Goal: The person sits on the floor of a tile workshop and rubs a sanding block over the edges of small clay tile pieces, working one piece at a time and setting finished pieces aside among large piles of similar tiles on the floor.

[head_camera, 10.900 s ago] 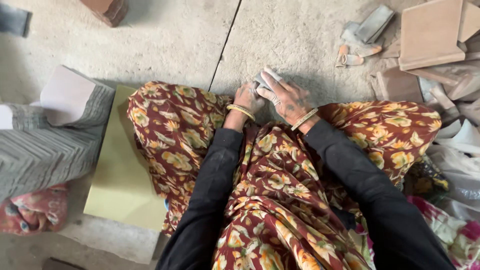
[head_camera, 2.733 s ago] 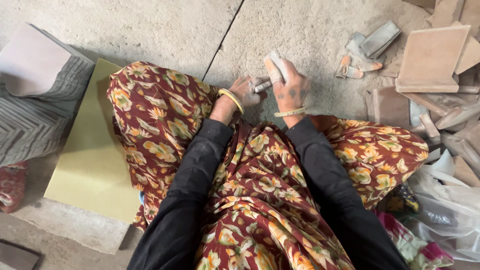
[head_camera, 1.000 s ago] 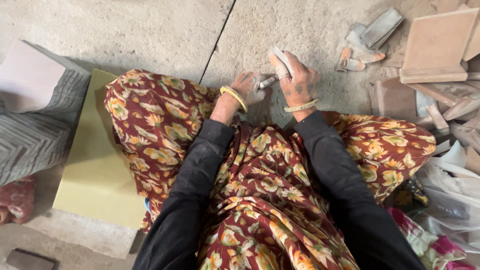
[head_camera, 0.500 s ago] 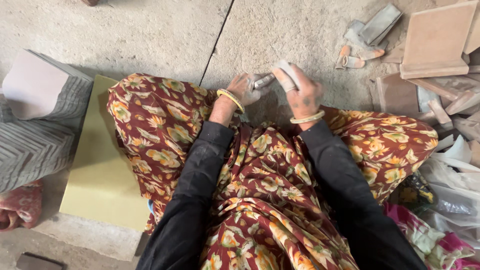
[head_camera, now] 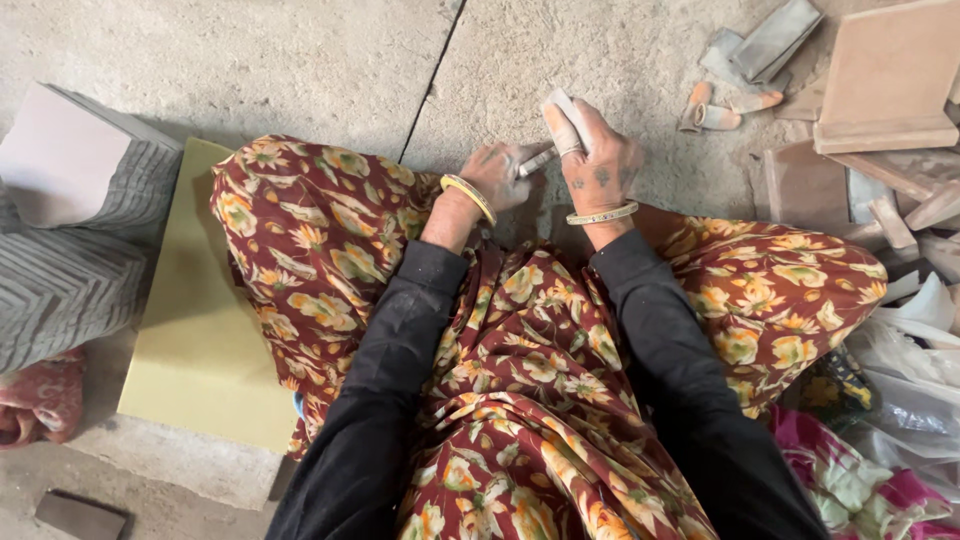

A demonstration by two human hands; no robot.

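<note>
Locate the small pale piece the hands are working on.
Head view, upper centre: the small pale piece is gripped in the right hand, beside the left hand, above the concrete floor.

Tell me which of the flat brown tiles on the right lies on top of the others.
The large square tile at the top right; it rests uncovered, while the other slabs lie partly beneath it.

The floor (head_camera: 300, 60) is rough, matt grey concrete, cracked along one line. Both dusty hands close on a small, pale, matt stone-like piece (head_camera: 562, 118). The skirt (head_camera: 520, 400) is soft printed cloth, the sleeves (head_camera: 380, 400) plain matt fabric. The slabs (head_camera: 885, 75) look like smooth, dull clay. The cushion (head_camera: 200, 330) seems matt foam.
</note>
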